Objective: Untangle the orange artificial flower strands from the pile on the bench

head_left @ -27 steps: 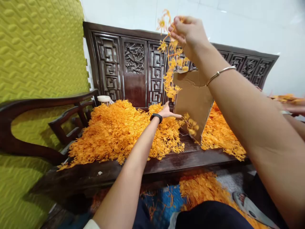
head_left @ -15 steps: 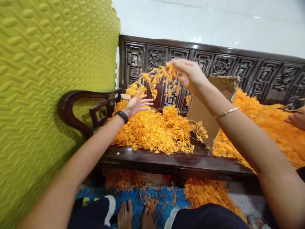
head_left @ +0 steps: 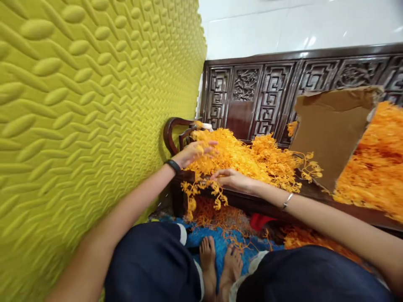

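A big heap of orange artificial flower sprigs [head_left: 252,157] lies on a dark carved wooden bench [head_left: 258,94]. My left hand [head_left: 193,153], with a black band on the wrist, rests palm down on the heap's left end with its fingers spread. My right hand [head_left: 231,179], a thin bangle on its wrist, lies at the bench's front edge with fingers pressed on a strand of orange sprigs [head_left: 201,191] that dangles over the edge.
A brown cardboard sheet [head_left: 330,130] stands on the bench and splits off a second orange heap [head_left: 374,167] at the right. A green embossed wall [head_left: 88,109] fills the left. More sprigs lie on a blue mat [head_left: 217,239] by my bare feet.
My right hand came down from high above the bench with the strand to the front edge. My left hand settled onto the heap. The view swung left.
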{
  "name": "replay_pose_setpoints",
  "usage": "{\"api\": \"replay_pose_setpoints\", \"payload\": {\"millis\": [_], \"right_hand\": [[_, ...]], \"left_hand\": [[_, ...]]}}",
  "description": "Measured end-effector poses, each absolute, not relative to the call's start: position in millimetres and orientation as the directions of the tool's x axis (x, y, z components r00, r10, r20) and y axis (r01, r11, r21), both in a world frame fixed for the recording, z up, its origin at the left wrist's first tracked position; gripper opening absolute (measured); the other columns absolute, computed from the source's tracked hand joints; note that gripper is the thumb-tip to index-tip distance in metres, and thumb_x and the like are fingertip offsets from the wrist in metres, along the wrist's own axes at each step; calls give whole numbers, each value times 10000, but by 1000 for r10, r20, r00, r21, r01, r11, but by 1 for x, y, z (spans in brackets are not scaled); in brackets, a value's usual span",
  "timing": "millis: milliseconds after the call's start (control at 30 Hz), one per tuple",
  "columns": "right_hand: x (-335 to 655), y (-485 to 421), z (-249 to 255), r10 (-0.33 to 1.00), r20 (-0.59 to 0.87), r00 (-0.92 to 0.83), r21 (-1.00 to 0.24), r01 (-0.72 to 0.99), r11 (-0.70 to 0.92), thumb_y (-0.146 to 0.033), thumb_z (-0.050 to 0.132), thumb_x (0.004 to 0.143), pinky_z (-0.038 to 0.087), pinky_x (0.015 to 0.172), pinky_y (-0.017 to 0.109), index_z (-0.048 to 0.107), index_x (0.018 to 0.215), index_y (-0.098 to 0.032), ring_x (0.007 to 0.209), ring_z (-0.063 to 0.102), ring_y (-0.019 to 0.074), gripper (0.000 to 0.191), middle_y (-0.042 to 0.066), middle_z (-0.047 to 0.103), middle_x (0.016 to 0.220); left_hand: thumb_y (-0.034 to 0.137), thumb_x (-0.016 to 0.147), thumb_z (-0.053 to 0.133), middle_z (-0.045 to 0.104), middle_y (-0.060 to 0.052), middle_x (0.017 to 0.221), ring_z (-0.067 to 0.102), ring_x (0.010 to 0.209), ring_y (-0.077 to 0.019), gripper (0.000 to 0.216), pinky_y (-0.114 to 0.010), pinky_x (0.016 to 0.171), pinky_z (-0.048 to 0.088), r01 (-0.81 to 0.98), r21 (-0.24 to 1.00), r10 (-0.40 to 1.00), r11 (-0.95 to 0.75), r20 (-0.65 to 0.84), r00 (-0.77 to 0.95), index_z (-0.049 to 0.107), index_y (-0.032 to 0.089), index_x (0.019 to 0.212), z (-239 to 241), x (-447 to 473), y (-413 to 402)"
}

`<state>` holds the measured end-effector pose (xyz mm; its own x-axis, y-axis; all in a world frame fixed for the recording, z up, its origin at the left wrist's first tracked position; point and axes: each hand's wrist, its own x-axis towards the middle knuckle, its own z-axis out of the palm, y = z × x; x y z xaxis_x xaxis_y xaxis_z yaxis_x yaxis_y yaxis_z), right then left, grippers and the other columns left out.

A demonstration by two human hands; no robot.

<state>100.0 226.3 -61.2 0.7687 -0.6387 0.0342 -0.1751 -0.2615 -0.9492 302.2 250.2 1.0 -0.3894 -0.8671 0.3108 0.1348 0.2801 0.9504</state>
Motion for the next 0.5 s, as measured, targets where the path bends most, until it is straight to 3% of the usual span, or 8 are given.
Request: {"api": "replay_pose_setpoints", "payload": {"millis": [100,267,400,500], "right_hand": [[105,245,-85,-557,-49,829,-954,-204,-220,-291,660,703,509,729,290,637,936,-136,787,607,139,280,64,651,938],[96,257,-97,-504,-185,844,-927,-320,-195,-222,647,679,536,651,287,527,1185,-207,836,624,149,521,93,585,1193],[84,254,-92,-681,1,732,-888,-312,-337,-169,610,623,511,650,305,653,910,-147,756,626,177,292,71,691,912],[68,249,-86,-805,187,563,-866,-293,-405,-172,548,622,474,698,291,633,655,-145,758,600,181,95,39,663,723]], "left_hand": [[389,762,673,707,-116,898,649,764,-180,390,-338,759,475,89,970,-877,228,244,-413,660,111,1035,-20,290,260],[451,841,554,689,-87,830,650,688,-171,370,-327,670,495,119,973,-881,199,231,-412,658,135,1003,-36,268,269],[478,811,586,677,-68,780,621,593,-131,398,-269,595,472,123,970,-885,209,241,-397,660,130,989,-33,255,275],[495,742,657,671,-69,729,583,517,-114,440,-261,544,460,85,977,-863,196,213,-458,677,98,933,-36,242,279]]}}
